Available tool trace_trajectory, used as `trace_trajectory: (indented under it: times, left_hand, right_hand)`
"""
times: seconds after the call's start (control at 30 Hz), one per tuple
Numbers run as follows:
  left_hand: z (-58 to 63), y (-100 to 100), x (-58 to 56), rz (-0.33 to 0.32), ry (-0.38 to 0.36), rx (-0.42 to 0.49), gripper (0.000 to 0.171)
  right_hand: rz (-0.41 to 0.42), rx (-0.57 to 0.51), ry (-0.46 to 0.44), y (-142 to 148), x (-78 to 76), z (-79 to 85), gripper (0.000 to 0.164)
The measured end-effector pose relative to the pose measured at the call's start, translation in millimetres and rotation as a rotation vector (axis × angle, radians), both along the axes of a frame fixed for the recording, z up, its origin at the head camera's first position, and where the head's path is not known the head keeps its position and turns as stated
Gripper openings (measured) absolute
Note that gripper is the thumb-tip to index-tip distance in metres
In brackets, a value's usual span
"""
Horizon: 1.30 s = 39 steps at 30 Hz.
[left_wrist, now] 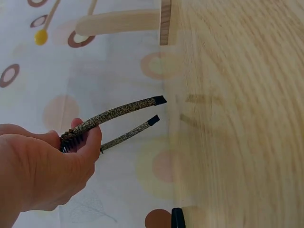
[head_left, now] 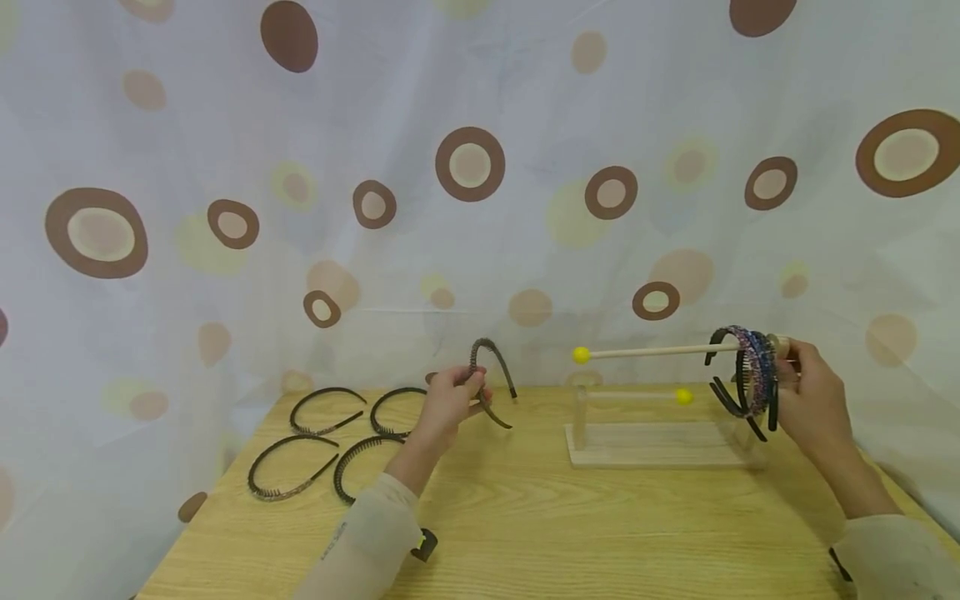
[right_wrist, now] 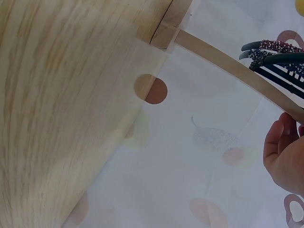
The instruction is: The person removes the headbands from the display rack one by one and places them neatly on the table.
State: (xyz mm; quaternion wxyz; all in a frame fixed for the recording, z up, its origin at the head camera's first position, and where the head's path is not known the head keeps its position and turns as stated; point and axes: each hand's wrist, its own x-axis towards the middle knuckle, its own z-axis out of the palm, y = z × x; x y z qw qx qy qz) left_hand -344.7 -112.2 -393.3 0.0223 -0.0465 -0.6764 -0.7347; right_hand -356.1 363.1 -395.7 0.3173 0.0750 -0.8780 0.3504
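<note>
My left hand [head_left: 450, 404] pinches a dark, speckled headband [left_wrist: 124, 111] with small comb teeth, held up above the table's far side. Its two black-tipped ends point away from the fingers. At the right, my right hand [head_left: 817, 404] grips the upright post [right_wrist: 228, 65] of a wooden stand [head_left: 660, 454] near its top. From that post the upper rod [head_left: 652, 352] runs left to a yellow ball end. Several headbands [head_left: 762, 367], some with glittery blue and pink beads, hang on the rod close beside the right hand.
Several more dark headbands [head_left: 272, 495] lie on the left part of the wooden table [head_left: 540, 525]. A lower rod with a yellow ball [head_left: 684, 397] sits on the stand's shorter left post. Behind the table hangs a spotted curtain [head_left: 525, 250].
</note>
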Motion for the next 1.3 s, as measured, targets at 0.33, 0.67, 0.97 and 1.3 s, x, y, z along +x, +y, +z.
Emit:
trace_trajectory:
  times: [0.33, 0.67, 0.97, 1.3]
  left_hand:
    - [-23.7, -4.1, 7.2, 0.049, -0.138, 0.13, 0.027]
    - [-41.6, -12.5, 11.6, 0.15, -0.37, 0.144, 0.029]
    - [-47.1, -18.3, 10.4, 0.194, -0.443, 0.279, 0.023]
    - [-34.3, -25.3, 12.5, 0.15, -0.483, 0.325, 0.049]
  right_hand:
    - [0.004, -0.009, -0.012, 0.6, -1.6, -4.4, 0.045]
    - [0.001, -0.009, -0.001, 3.2, -0.6, -2.8, 0.043]
    - [0.002, -0.02, -0.002, 0.5, 0.4, -1.4, 0.045]
    - [0.007, -0.016, 0.013, -2.2, 0.2, 0.1, 0.043]
